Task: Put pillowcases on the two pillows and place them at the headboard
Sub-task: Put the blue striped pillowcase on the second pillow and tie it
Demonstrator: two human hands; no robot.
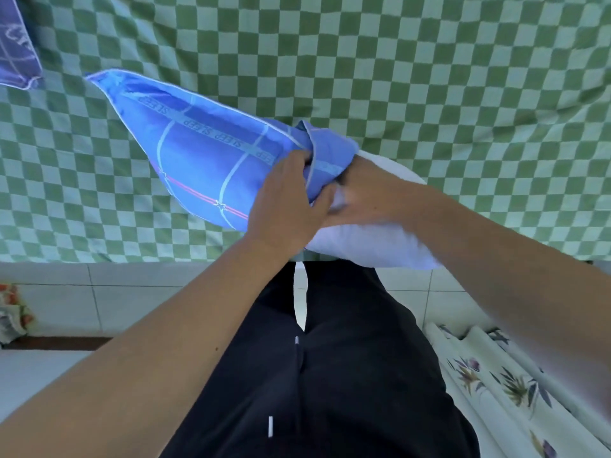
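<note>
A white pillow (pixel 373 242) is held above the near edge of the bed, its far part inside a blue pillowcase (pixel 205 153) printed with "SLEEP" bands. My left hand (pixel 284 200) grips the bunched open hem of the pillowcase. My right hand (pixel 370 190) rests on the white pillow at the case's opening, its fingers hidden inside the folded hem. A second blue pillowcase or cased pillow (pixel 16 44) shows only a corner at the top left.
The bed is covered by a green-and-white checked sheet (pixel 429 77). Its near edge runs across the middle. Below lie a white tiled floor (pixel 99 302), my dark trousers, a floral fabric (pixel 496 385) at the lower right and a patterned item (pixel 11 312) at the left.
</note>
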